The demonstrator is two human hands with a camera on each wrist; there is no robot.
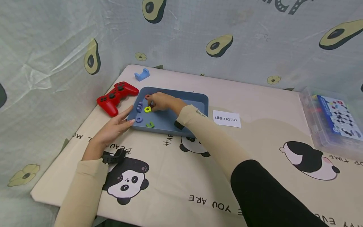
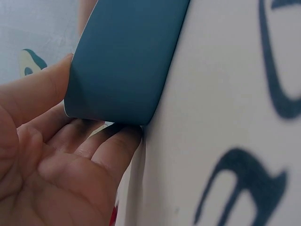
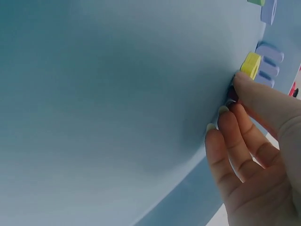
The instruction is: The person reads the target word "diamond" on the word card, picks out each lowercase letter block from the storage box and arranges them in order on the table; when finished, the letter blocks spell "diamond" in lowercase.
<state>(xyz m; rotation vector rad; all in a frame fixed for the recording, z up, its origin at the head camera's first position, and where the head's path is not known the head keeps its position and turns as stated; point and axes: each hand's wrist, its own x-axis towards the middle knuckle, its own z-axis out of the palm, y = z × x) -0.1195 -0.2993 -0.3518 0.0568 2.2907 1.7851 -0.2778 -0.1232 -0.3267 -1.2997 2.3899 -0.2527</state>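
While I watch from my remote station, I list: blue tray (image 1: 165,121), near-left corner gripped by the left hand (image 1: 114,126); small dark piece (image 3: 232,94) (mostly hidden), inside the tray, pinched by the right hand (image 1: 163,101) beside a yellow letter (image 1: 147,109); purple letter m (image 1: 139,106), purple ring (image 1: 139,119), green letter (image 1: 150,125), also inside; "diamond" card (image 1: 227,119), right of the tray.

On my feed I count one left hand (image 1: 114,126), one right hand (image 1: 164,101), one blue rectangular tray (image 1: 167,121), two small purple plastic letter pieces (image 1: 140,106), one yellow piece (image 1: 147,109), one green piece (image 1: 150,125), one red piece (image 1: 147,96), one dark piece (image 3: 232,93) mostly hidden, one red game controller (image 1: 117,96), one light-blue curved block (image 1: 142,75), one white printed card (image 1: 227,119), one clear plastic box (image 1: 334,147), one blue-and-white booklet (image 1: 339,116).
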